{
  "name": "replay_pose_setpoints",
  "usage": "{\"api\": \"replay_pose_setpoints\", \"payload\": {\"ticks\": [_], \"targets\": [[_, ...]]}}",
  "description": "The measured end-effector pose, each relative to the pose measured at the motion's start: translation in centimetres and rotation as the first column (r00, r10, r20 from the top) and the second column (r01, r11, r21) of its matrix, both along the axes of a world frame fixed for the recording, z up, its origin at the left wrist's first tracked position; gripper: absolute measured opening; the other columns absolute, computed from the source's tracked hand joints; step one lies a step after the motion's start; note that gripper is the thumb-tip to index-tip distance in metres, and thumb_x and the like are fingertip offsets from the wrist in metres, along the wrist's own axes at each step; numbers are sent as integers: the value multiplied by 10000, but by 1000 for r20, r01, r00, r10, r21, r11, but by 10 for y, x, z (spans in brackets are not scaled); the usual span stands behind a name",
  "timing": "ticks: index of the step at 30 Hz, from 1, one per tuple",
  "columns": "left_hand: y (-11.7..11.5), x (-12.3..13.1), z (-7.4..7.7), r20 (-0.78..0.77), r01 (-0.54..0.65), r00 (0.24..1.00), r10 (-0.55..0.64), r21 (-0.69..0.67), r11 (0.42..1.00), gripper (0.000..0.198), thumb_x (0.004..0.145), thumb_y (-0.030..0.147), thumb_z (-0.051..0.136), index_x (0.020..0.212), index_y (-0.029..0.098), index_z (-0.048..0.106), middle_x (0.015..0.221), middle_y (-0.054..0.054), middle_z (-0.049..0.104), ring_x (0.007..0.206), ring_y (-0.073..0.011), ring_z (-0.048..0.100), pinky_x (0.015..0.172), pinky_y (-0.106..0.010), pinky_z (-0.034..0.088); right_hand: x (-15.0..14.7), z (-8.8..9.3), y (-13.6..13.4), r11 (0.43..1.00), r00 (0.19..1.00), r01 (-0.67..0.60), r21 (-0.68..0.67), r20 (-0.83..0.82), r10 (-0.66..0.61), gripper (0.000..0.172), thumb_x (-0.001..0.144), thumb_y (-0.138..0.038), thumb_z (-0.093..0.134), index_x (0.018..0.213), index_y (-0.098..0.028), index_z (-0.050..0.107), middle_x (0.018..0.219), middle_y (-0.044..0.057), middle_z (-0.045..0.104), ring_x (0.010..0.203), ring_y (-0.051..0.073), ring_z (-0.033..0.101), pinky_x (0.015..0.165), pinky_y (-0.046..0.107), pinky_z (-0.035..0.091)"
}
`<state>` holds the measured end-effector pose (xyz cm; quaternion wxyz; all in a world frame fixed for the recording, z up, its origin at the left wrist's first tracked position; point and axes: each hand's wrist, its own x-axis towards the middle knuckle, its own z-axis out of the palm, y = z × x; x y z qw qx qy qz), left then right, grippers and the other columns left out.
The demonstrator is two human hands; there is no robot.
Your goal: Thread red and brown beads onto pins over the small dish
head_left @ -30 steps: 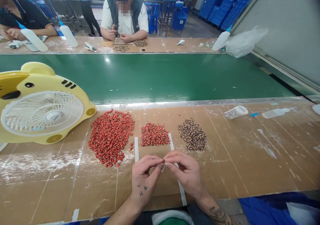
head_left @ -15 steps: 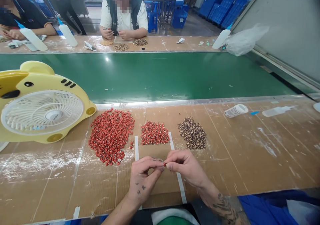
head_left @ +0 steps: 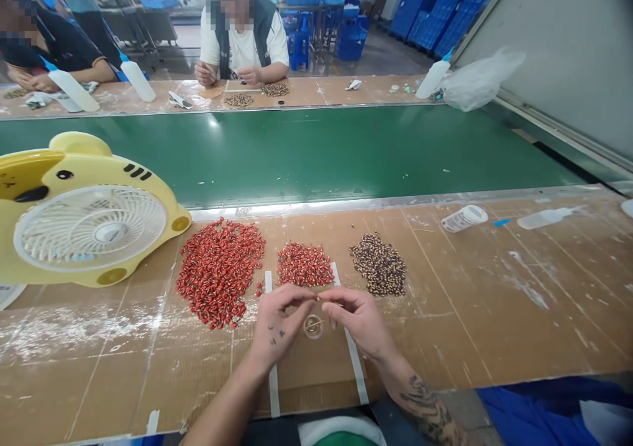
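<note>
My left hand [head_left: 277, 324] and my right hand [head_left: 361, 317] meet fingertip to fingertip over the cardboard work area, both pinched. Whatever sits between the fingertips is too small and covered to make out. Just below them is a small round clear dish [head_left: 313, 336] with a thin stick across it. Beyond my hands lies a small pile of red pieces [head_left: 305, 264]. A larger pile of red pieces [head_left: 217, 271] spreads to the left, and to the right is a pile of dark and tan beads [head_left: 378, 264].
A yellow animal-faced fan [head_left: 148, 198] stands at the left. A white tub [head_left: 465, 218] and a squeeze bottle [head_left: 544, 218] lie at the right. A green belt [head_left: 321, 149] separates my table from one where co-workers sit. White tape strips [head_left: 357, 367] edge my work area.
My fingertips have moved slightly up and away from me. The red piece between them no longer shows, and the clear dish has come into view below. The person opposite has raised a hand.
</note>
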<state>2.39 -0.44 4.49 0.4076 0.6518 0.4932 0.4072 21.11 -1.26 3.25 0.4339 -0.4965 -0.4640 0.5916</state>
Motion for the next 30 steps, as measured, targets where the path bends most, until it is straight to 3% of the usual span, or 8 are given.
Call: {"api": "replay_pose_setpoints", "payload": {"ticks": [4,9,13,16,19,23,30], "targets": [[45,-14,-17,-227,-148,959,171,115,982,129,864,170,633,879,198,758,842,-36,773,718,-161,694,692,-256,535,9,-11,2,996,994,82,29,65,-84,231,794,-341,735,944,-167,760,706,14,688,517,101,556,538,229,476],[76,-20,-32,-316,-84,941,125,139,987,181,839,134,626,931,215,760,855,-26,781,725,-173,696,706,-274,530,18,-7,-2,997,984,36,66,170,-47,217,827,-359,684,867,-158,754,687,24,678,548,119,556,536,230,455],[63,-40,-24,-387,-41,917,98,154,987,193,863,157,592,984,195,738,851,-49,751,761,-197,681,731,-296,511,20,-3,-7,996,970,-3,86,243,-18,211,826,-351,663,836,-158,747,731,41,695,599,139,584,563,241,466],[43,-67,-14,-573,4,815,87,156,988,208,910,187,521,994,204,710,896,-59,715,803,-202,668,733,-291,490,21,-8,-9,997,964,-30,74,265,9,201,810,-344,667,834,-158,740,755,49,703,657,161,617,606,255,489],[27,-85,-8,-722,53,692,-4,45,998,206,925,208,494,927,209,700,848,-55,676,777,-208,657,695,-287,465,20,-15,-10,996,957,-74,43,283,59,199,795,-336,677,861,-157,736,790,56,707,703,175,638,641,266,505],[20,-84,-7,-786,47,616,-38,-11,999,188,915,190,487,849,205,663,824,-50,640,769,-205,645,675,-274,440,13,-15,-7,979,912,-192,67,381,153,175,810,-293,676,921,-172,736,808,48,697,719,176,633,659,275,495],[23,-71,-7,-800,51,591,-102,-89,995,160,908,158,489,845,201,629,829,-57,650,787,-214,644,673,-268,412,11,-2,-6,940,849,-321,119,477,230,102,852,-257,674,897,-195,741,785,31,688,691,166,604,655,278,465]]}}
